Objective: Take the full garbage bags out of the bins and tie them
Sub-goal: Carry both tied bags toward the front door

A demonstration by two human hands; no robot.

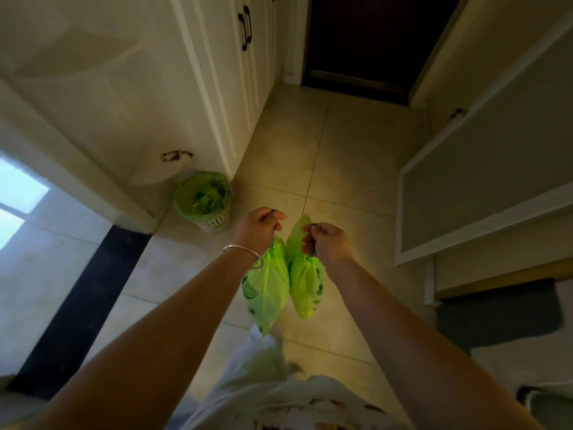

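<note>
The left hand (259,226) and right hand (325,242) each pinch a hanging green garbage bag (266,290), the two bags side by side above the floor.

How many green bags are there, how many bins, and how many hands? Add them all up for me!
Green bags held up: 2, left bag and right bag
Bins: 1, the bin, with a green liner inside
Hands: 2, left hand and right hand, each gripping a bag top
Total: 5
</note>
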